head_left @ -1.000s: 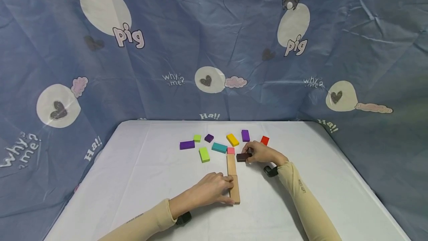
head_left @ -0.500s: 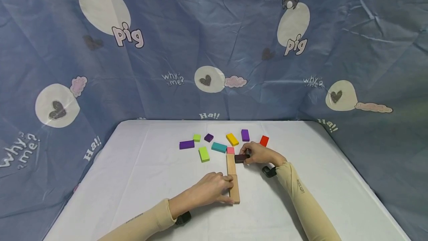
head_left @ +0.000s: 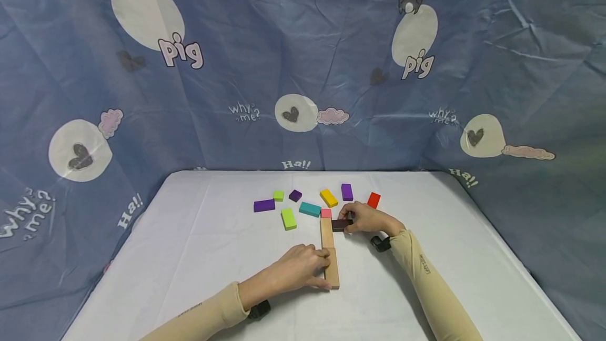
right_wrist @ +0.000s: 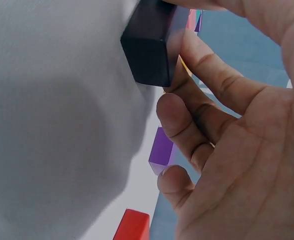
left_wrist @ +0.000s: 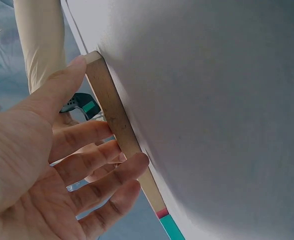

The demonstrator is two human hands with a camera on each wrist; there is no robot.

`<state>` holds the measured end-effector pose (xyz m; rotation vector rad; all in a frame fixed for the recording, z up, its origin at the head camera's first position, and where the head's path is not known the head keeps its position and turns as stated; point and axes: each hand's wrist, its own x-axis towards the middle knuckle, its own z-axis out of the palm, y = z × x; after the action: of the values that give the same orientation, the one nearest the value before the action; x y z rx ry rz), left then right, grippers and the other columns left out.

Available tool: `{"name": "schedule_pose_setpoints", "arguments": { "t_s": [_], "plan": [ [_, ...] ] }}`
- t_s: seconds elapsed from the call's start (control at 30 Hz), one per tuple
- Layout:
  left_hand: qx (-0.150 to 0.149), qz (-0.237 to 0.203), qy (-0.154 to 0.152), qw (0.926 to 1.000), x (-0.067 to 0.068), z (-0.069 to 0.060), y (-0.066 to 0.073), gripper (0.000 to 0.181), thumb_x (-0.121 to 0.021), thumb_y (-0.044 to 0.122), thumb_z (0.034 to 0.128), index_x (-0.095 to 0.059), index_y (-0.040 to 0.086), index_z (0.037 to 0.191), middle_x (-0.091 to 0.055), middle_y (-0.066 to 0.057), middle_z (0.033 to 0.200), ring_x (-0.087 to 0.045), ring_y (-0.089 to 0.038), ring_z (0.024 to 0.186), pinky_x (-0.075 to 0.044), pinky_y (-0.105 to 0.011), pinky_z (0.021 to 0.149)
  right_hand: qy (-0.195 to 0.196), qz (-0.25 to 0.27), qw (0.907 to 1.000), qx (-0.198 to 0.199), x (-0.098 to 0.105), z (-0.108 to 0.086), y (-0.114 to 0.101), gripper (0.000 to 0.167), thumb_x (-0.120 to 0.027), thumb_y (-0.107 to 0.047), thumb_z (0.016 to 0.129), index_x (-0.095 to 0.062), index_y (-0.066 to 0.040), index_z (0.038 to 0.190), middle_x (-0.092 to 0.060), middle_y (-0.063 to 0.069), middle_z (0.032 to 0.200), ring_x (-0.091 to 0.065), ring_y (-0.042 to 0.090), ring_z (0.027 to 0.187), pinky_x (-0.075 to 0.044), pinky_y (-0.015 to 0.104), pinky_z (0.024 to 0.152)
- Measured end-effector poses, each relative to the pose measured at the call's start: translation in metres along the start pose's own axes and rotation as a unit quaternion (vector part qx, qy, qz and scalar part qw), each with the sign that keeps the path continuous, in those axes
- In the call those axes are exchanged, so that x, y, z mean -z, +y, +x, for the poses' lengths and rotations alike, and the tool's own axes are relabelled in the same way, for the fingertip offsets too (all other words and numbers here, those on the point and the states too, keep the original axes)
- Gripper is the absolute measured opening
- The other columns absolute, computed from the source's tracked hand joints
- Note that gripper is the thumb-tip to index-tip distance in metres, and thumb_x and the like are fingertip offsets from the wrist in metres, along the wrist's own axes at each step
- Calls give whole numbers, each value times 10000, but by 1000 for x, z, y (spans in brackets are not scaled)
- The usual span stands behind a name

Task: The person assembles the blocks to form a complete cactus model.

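On my feed, the step in hand looks to be setting a dark brown block (head_left: 339,226) crosswise against the side of a straight row. The right hand (head_left: 370,218) has its thumb and fingers clamped on that block, whose left end appears to meet the right edge of the far wooden block (head_left: 327,234), a little nearer than the pink block (head_left: 326,213) that tops the row. The left hand (head_left: 301,267) rests along the left side of the near wooden block (head_left: 333,273), thumb by its near end, thumb and fingers spread apart; I read that as steadying the row. As I judge it, the next move calls for squaring the dark end with a light push, then loosening the right fingers without twisting the block; too firm a shove could skew the row. As for containers, I find none: the loose pieces lie straight on the table (head_left: 213,246). Beyond the right hand I have a red block (head_left: 374,200), a purple block (head_left: 347,192) and a yellow block (head_left: 329,198); left of the pink one, a teal block (head_left: 310,209), a dark purple block (head_left: 295,195), a small lime block (head_left: 279,196), a longer lime block (head_left: 289,219) and a second purple block (head_left: 264,205).
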<state>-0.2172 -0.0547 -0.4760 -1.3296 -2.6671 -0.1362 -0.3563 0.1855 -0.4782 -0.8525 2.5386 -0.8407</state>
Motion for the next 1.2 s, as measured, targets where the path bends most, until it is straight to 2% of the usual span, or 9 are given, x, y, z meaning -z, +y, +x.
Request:
{"name": "schedule_pose_setpoints", "arguments": {
  "t_s": [0.17,0.37,0.6,0.7,0.77,0.9,0.97,1.1,1.2],
  "plan": [
    [23,30,-8,10000,1,0,1,519,-689,603,771,-742,185,1075,-689,39,1161,-656,-95,860,-530,-255,720,5,-21,10000,7,1,-2,-1,312,-801,-162,738,-646,-130,1008,-627,-10,931,-516,170,868,-428,320,792],
    [39,39,-26,10000,1,-1,1,522,-685,603,774,-738,189,1087,-686,38,1174,-661,-102,875,-532,-259,729,72,-41,9998,-164,3,-5,-2,364,-801,-229,751,-634,-142,1063,-609,1,1000,-493,190,946,-410,344,834],
    [40,43,-45,10000,0,0,1,527,-683,607,775,-739,188,1089,-684,35,1181,-660,-100,884,-530,-257,739,209,73,9996,-177,7,-5,3,356,-778,-248,777,-628,-136,1080,-607,1,1027,-482,191,948,-396,349,830],
    [30,67,-37,10000,0,0,1,524,-683,605,776,-739,188,1088,-685,34,1179,-658,-103,880,-529,-255,734,485,162,9986,-156,11,-7,5,334,-742,-238,804,-623,-121,1094,-605,14,1041,-478,195,962,-395,346,830],
    [23,68,-21,10000,0,-1,1,521,-686,600,777,-739,184,1086,-687,30,1175,-660,-109,883,-530,-260,736,831,184,9964,-57,16,-9,10,321,-721,-216,821,-615,-94,1098,-607,44,1053,-482,214,971,-395,347,830],
    [22,71,-14,10000,0,-1,1,515,-689,596,776,-738,184,1081,-687,32,1170,-656,-110,879,-528,-263,738,1658,386,9854,-56,26,-15,21,351,-701,-136,828,-588,-24,1140,-595,125,1106,-495,307,1007,-401,403,854],
    [31,54,-20,10000,0,-1,1,514,-689,598,774,-738,188,1080,-685,37,1169,-652,-105,877,-525,-259,738,1993,404,9789,-187,31,-19,28,412,-707,-124,817,-573,-10,1189,-583,158,1147,-483,335,1038,-389,425,874],
    [54,28,-25,10000,0,-1,1,516,-690,599,773,-739,187,1081,-684,39,1173,-651,-101,875,-524,-258,742,2263,333,9721,-525,37,-26,42,562,-704,-134,822,-495,0,1326,-523,189,1279,-441,352,1115,-374,462,905],
    [42,23,2,10000,0,-1,1,515,-690,597,773,-740,185,1080,-685,37,1174,-653,-99,871,-524,-255,740,2287,378,9692,-834,39,-30,51,634,-689,-152,842,-419,-4,1397,-462,196,1354,-406,364,1175,-367,516,949]
  ]
}}
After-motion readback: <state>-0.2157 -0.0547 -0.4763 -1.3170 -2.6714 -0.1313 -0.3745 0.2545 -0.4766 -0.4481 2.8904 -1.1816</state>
